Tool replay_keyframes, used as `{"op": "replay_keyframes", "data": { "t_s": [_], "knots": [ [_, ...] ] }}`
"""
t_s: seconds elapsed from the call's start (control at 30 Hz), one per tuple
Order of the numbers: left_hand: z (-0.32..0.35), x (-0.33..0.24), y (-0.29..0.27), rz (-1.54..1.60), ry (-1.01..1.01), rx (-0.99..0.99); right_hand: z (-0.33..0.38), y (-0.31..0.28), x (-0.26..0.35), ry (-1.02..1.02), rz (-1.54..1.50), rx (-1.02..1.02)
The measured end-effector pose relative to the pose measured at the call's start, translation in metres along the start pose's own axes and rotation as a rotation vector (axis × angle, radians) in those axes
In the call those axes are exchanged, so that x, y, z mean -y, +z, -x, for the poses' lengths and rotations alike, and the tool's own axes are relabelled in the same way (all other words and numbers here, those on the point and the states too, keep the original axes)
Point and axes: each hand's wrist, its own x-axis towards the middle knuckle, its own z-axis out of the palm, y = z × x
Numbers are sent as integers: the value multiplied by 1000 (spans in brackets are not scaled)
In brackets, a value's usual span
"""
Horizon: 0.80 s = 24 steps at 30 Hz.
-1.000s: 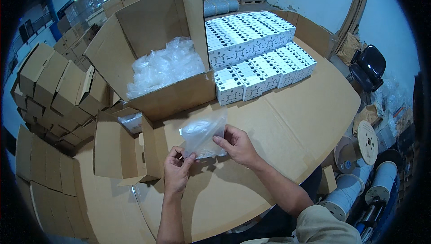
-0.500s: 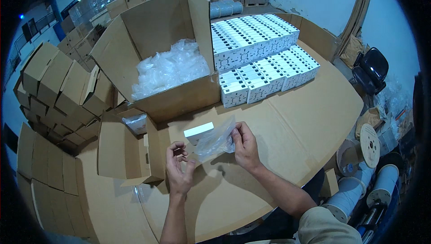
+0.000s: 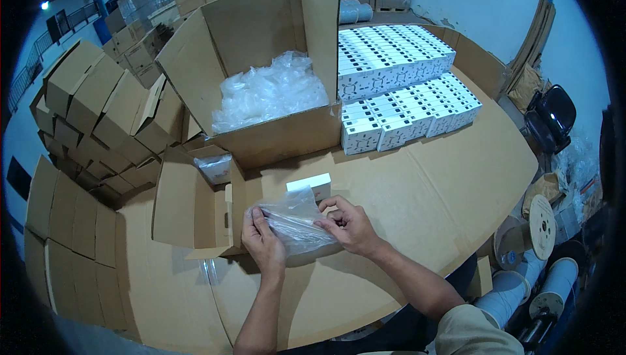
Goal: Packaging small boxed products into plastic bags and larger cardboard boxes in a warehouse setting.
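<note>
A clear plastic bag point(image 3: 297, 224) is stretched between my two hands above the cardboard-covered table. My left hand point(image 3: 264, 241) pinches its left end between thumb and fingers. At its right side, the fingers and thumb of my right hand point(image 3: 349, 226) are closed on the plastic. Just beyond the bag lies a small white box point(image 3: 309, 186), its lower part hidden by the film. To the left of my left hand stands an open brown carton point(image 3: 195, 215), with a clear plastic packet point(image 3: 214, 168) at its far end.
A large open carton point(image 3: 277, 136) full of crumpled clear bags point(image 3: 270, 94) stands beyond the small carton. Rows of white printed boxes point(image 3: 398, 61) are stacked at the far right of the table. Brown cartons point(image 3: 98, 104) pile up at left; wire spools point(image 3: 541, 224) stand at lower right.
My left hand, open and empty before, has taken hold of the bag's left end. The bag is now spread between both hands, and my right hand's grip has changed. The whole view has shifted slightly.
</note>
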Motion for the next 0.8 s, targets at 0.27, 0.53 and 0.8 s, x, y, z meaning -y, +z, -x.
{"op": "replay_keyframes", "data": {
  "t_s": [0.27,0.53,0.8],
  "knots": [
    [10,-8,6,-174,283,162,-2,-3,-10,70,-326,-130],
    [20,-11,12,-190,202,228,-1,8,7,156,-427,-474],
    [15,-14,10,-151,57,196,5,25,4,99,78,-381]
  ]
}}
